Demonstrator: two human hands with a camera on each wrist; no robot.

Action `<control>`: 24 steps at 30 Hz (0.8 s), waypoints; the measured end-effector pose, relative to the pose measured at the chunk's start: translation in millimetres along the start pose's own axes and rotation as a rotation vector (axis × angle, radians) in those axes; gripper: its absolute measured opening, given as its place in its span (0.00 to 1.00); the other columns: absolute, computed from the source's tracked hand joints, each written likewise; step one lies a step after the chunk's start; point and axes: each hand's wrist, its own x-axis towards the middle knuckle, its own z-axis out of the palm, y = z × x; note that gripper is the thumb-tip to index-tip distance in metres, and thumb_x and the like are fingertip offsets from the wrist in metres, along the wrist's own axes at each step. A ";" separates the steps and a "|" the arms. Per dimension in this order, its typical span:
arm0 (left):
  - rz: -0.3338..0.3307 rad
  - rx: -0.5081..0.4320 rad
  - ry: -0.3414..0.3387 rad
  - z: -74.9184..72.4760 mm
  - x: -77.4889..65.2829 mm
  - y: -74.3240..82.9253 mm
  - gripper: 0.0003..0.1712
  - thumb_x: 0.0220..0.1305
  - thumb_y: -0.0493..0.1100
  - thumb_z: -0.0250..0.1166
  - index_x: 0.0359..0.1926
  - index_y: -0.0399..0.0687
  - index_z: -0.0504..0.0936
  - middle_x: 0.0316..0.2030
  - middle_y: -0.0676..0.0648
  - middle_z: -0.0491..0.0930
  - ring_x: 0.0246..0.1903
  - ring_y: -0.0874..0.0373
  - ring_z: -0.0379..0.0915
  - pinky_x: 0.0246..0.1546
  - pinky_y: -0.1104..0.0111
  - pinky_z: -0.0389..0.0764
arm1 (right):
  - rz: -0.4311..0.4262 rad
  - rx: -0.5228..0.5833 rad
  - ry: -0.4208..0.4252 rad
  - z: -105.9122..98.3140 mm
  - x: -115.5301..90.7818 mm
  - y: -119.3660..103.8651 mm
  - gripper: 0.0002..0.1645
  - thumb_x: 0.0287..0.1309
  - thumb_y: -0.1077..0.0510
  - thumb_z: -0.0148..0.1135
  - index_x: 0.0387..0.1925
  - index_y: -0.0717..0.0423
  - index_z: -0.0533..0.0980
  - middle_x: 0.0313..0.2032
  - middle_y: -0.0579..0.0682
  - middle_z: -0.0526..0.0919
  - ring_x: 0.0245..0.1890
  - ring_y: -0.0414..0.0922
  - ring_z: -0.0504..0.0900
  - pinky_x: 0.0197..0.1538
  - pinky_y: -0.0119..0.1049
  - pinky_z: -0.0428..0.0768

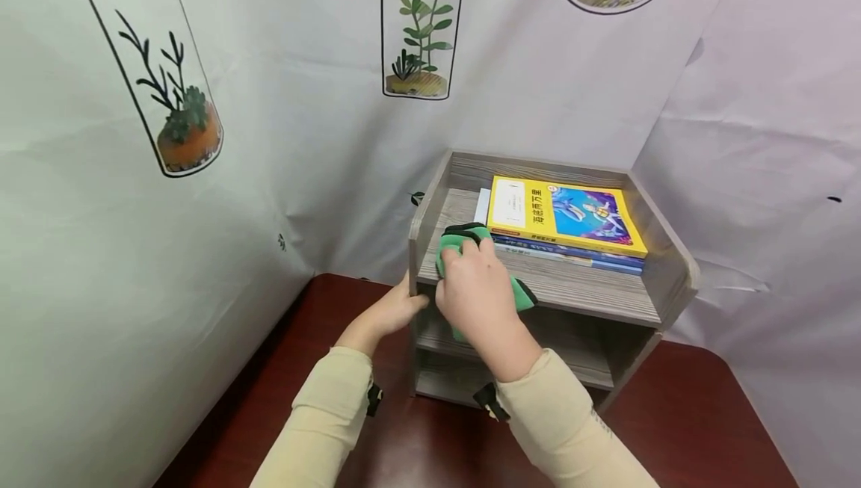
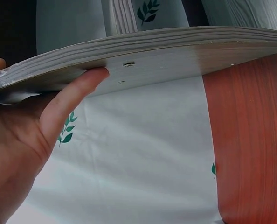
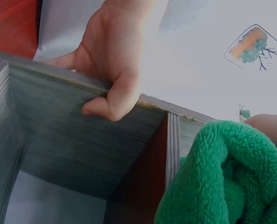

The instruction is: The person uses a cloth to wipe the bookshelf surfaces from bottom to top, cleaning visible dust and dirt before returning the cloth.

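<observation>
A small grey wood-grain shelf (image 1: 585, 290) stands on the table. My left hand (image 1: 392, 310) grips the front edge of its left side panel (image 2: 166, 39). In the right wrist view, the thumb of that left hand (image 3: 113, 56) bends over the panel's edge, on the inner face. My right hand (image 1: 479, 290) holds a bunched green towel (image 1: 523, 295) with black edging on the left part of the top board, beside the books. The towel's fluffy folds (image 3: 199, 182) hang over the board's front edge. Part of the towel is hidden under my right fingers.
A stack of books (image 1: 538, 211), the top one yellow, lies on the top board inside the raised sides. Lower compartments (image 1: 518, 346) sit beneath. The dark red table (image 1: 417, 443) borders white sheets (image 1: 303, 122) printed with plants.
</observation>
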 end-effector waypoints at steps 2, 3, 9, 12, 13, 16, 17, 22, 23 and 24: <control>0.003 -0.018 -0.008 -0.1 -0.2 -0.4 0.44 0.63 0.39 0.46 0.72 0.56 0.29 0.71 0.43 0.39 0.66 0.47 0.47 0.59 0.48 0.56 | 0.016 0.043 -0.038 -0.4 2.8 -1.3 0.17 0.46 0.59 0.60 0.41 0.56 0.80 0.37 0.58 0.77 0.36 0.53 0.71 0.33 0.44 0.76; 0.006 -0.030 -0.013 -0.2 -0.3 -0.7 0.43 0.65 0.40 0.46 0.72 0.57 0.29 0.71 0.44 0.39 0.66 0.47 0.46 0.59 0.48 0.56 | 0.026 0.066 -0.058 -0.3 4.1 -2.0 0.19 0.47 0.58 0.59 0.44 0.54 0.80 0.38 0.57 0.77 0.37 0.53 0.71 0.34 0.44 0.76; 0.040 -0.042 -0.026 0.0 -0.9 -0.8 0.41 0.67 0.44 0.45 0.72 0.56 0.30 0.70 0.42 0.41 0.65 0.48 0.48 0.59 0.49 0.56 | 0.188 0.345 -0.044 3.7 7.7 -5.0 0.24 0.50 0.56 0.55 0.52 0.47 0.77 0.46 0.53 0.76 0.40 0.51 0.71 0.35 0.43 0.73; 0.054 -0.021 -0.020 0.0 -2.9 -0.7 0.42 0.68 0.50 0.45 0.71 0.58 0.28 0.71 0.43 0.38 0.66 0.47 0.44 0.60 0.49 0.54 | 0.373 0.711 0.021 9.8 6.4 -8.3 0.26 0.50 0.59 0.53 0.54 0.45 0.75 0.49 0.51 0.75 0.40 0.49 0.71 0.34 0.42 0.71; 0.062 -0.018 -0.024 -0.1 -3.5 -0.6 0.42 0.68 0.53 0.44 0.71 0.58 0.27 0.71 0.43 0.36 0.67 0.47 0.42 0.60 0.49 0.54 | 0.435 0.846 0.043 11.6 6.2 -9.7 0.27 0.50 0.60 0.53 0.55 0.45 0.74 0.51 0.51 0.74 0.40 0.49 0.71 0.35 0.42 0.70; 0.117 -0.033 -0.057 0.0 -3.5 -0.1 0.43 0.68 0.62 0.40 0.70 0.60 0.23 0.71 0.46 0.31 0.68 0.49 0.37 0.61 0.50 0.51 | 0.582 1.193 0.065 14.8 8.7 -13.2 0.28 0.55 0.63 0.52 0.59 0.46 0.68 0.57 0.52 0.68 0.46 0.50 0.70 0.43 0.42 0.70; 0.143 -0.049 -0.074 0.0 -2.7 -0.3 0.42 0.69 0.60 0.39 0.70 0.58 0.23 0.71 0.46 0.32 0.68 0.48 0.38 0.61 0.50 0.52 | 0.610 1.277 0.065 15.3 10.9 -13.8 0.28 0.57 0.64 0.52 0.60 0.48 0.65 0.60 0.52 0.66 0.50 0.50 0.69 0.47 0.43 0.70; 0.135 -0.007 -0.064 0.7 -2.6 0.3 0.38 0.71 0.47 0.40 0.71 0.51 0.27 0.71 0.43 0.35 0.66 0.47 0.45 0.59 0.50 0.57 | 0.679 1.444 0.021 14.4 25.4 -6.9 0.28 0.62 0.62 0.52 0.63 0.51 0.58 0.64 0.53 0.59 0.61 0.51 0.63 0.58 0.46 0.64; 0.120 0.010 -0.056 0.8 -4.3 1.2 0.38 0.70 0.45 0.41 0.71 0.49 0.28 0.71 0.43 0.37 0.65 0.46 0.47 0.58 0.50 0.58 | 0.671 1.441 -0.010 13.1 26.5 -3.9 0.29 0.62 0.61 0.53 0.63 0.51 0.57 0.64 0.54 0.59 0.61 0.51 0.62 0.59 0.46 0.64; 0.108 0.043 -0.044 0.9 -5.9 2.1 0.38 0.70 0.46 0.41 0.71 0.48 0.29 0.71 0.41 0.37 0.65 0.45 0.48 0.57 0.50 0.59 | 0.657 1.418 -0.054 11.0 26.2 -0.6 0.31 0.61 0.59 0.53 0.65 0.51 0.57 0.64 0.55 0.59 0.60 0.52 0.63 0.58 0.47 0.64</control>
